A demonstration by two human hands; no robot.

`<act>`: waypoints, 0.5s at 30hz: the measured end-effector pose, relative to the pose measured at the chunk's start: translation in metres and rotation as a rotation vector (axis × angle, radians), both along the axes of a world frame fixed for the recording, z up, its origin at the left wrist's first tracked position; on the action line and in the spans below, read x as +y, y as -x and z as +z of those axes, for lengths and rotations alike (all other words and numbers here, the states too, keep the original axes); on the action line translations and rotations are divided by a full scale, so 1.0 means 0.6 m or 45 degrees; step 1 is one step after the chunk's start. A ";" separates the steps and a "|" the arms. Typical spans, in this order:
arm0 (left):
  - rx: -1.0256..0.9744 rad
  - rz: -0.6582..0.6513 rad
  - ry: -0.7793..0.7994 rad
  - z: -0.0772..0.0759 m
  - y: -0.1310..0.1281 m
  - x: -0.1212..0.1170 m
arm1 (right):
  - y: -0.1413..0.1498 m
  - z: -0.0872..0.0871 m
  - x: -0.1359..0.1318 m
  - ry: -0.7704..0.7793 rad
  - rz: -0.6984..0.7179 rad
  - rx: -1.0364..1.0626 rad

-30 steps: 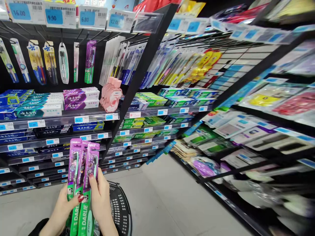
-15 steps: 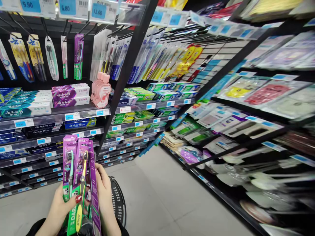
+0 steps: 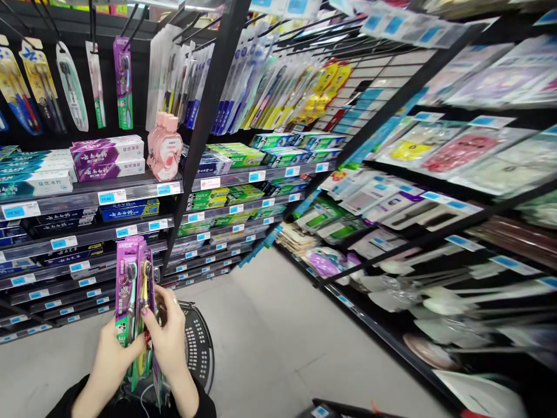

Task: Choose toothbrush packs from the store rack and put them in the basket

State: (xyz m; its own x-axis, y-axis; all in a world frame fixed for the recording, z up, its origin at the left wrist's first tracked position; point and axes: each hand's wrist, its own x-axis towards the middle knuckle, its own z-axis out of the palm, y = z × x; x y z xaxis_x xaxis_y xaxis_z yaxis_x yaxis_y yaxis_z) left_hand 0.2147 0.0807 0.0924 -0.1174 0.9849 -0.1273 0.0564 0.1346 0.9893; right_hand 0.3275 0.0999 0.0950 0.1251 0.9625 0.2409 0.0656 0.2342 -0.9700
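Note:
Both my hands hold a small stack of purple and green toothbrush packs [image 3: 130, 278] upright at the lower left. My left hand [image 3: 112, 357] grips the packs from the left, thumb across the front. On the right side, my right hand [image 3: 169, 337] has its fingers curled round the packs' edge. A black shopping basket [image 3: 198, 345] sits just behind and below my hands.
Shelves of toothpaste boxes [image 3: 107, 158] and pink bottles [image 3: 164, 148] stand at the left, with toothbrushes hanging above. A second shelving run [image 3: 418, 203] of packaged goods lines the right. Grey floor [image 3: 278, 348] runs between them.
The view has shifted, so the shelves sit higher and further left. The packs have turned and gathered closer together between my hands.

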 end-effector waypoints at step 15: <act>-0.944 0.142 0.491 0.002 0.038 -0.036 | -0.053 -0.008 0.015 0.458 -0.079 0.618</act>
